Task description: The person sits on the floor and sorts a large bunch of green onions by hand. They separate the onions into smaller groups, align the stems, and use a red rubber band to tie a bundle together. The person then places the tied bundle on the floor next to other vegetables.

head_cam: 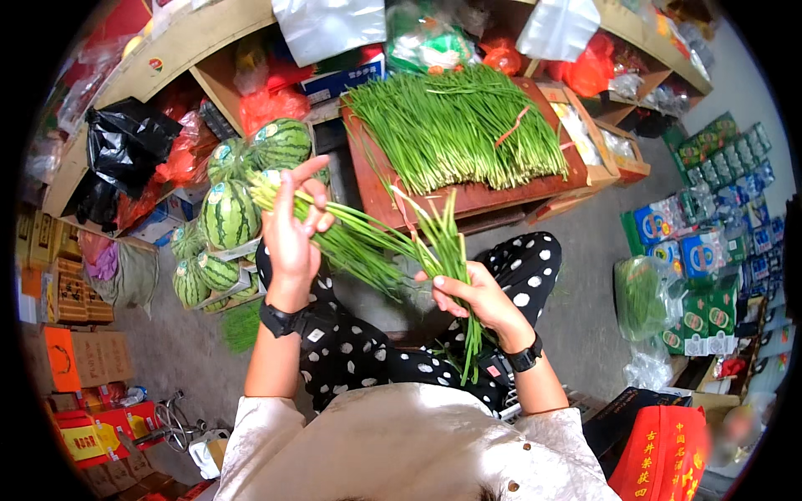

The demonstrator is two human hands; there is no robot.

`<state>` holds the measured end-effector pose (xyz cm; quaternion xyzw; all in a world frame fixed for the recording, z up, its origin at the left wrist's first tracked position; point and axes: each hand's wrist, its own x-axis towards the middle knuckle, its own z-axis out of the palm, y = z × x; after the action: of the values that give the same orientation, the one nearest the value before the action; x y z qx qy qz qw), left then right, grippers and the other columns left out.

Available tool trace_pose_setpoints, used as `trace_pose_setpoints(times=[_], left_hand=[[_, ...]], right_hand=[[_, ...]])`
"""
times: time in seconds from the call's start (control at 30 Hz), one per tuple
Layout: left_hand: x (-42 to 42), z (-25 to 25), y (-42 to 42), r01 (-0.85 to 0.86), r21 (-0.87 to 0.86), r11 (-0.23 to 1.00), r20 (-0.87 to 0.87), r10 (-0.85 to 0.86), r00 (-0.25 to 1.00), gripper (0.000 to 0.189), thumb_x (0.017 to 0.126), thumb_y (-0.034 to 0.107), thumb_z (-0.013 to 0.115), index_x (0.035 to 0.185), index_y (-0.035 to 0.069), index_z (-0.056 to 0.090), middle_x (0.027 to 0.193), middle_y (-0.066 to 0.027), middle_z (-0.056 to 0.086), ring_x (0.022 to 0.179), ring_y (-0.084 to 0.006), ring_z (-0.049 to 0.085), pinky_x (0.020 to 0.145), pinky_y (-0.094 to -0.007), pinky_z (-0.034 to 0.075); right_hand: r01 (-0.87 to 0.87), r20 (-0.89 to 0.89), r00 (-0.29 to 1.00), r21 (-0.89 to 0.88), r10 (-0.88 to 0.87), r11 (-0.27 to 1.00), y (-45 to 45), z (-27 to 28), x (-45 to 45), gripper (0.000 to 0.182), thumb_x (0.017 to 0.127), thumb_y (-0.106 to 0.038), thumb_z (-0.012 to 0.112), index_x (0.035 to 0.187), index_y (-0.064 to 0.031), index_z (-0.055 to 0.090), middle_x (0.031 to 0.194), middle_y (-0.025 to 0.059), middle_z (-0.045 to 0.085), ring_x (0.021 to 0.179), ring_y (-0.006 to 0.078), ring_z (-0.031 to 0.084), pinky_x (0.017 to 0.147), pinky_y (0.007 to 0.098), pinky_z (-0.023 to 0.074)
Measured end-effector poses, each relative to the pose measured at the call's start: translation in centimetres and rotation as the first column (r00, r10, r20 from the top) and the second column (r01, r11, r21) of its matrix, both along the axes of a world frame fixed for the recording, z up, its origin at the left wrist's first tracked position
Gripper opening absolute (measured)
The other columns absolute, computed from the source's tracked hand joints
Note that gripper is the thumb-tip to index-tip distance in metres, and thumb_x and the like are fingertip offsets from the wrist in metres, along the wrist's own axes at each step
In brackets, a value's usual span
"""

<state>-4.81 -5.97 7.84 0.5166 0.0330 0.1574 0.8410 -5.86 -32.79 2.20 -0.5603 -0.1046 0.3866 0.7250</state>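
My left hand [291, 241] grips a loose bunch of garlic chives [357, 250] with its index finger stretched out. The pale stem ends point up and left, and the green leaves slant down to the right. A smaller bunch of chives [448, 241] is in my right hand [479, 294], its cut ends up and its leaves hanging over my lap. Some stems from the left bunch reach across to the right one. Beyond my hands, a thick pile of chives [457, 131] lies on a reddish-brown wooden table [369, 181]. A pink tie [512, 126] rests on the pile.
Striped watermelons [229, 213] in boxes stand at the left, with chives [241, 325] on the floor below. Bagged chives [639, 300] and drink packs [702, 250] line the right. Shelves [213, 87] with plastic bags stand behind the table. A red bag [658, 451] is near my right side.
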Motion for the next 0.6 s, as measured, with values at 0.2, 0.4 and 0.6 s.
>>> trace_pose_setpoints(times=[0.2,0.4,0.6], left_hand=[[-0.8,1.0,2.7,-0.082,-0.136,0.987,0.010,0.084,0.996,0.043,0.105,0.033,0.037,0.122,-0.003,0.053,0.076,0.0018,0.043,0.053,-0.0011,0.026,0.049,-0.0155,0.029],[-0.6,1.2,4.5,-0.166,-0.175,0.970,0.040,0.175,0.984,0.034,0.104,0.031,0.040,0.113,0.000,0.053,0.079,0.0018,0.043,0.054,-0.0025,0.028,0.048,-0.0153,0.028],[0.1,1.5,5.1,-0.151,-0.185,0.971,0.039,0.161,0.986,0.033,0.104,0.031,0.042,0.113,0.001,0.052,0.078,0.0020,0.043,0.052,-0.0015,0.028,0.048,-0.0153,0.031]], right_hand=[[0.225,-0.001,0.974,-0.021,-0.225,0.974,-3.1,-0.7,1.8,0.028,0.096,-0.019,0.056,0.111,0.0041,0.061,0.064,0.0008,0.055,0.044,0.0044,0.040,0.041,0.0192,0.0308],[0.426,-0.071,0.903,0.027,-0.424,0.904,-5.9,-2.5,2.7,0.022,0.097,-0.016,0.053,0.106,0.0023,0.059,0.065,0.0025,0.055,0.043,0.0062,0.041,0.039,0.0201,0.0302],[0.636,-0.191,0.772,0.219,-0.606,0.740,-8.9,-4.8,4.0,0.019,0.095,-0.016,0.055,0.102,0.0015,0.056,0.063,0.0022,0.051,0.044,0.0061,0.039,0.038,0.0196,0.0281]])
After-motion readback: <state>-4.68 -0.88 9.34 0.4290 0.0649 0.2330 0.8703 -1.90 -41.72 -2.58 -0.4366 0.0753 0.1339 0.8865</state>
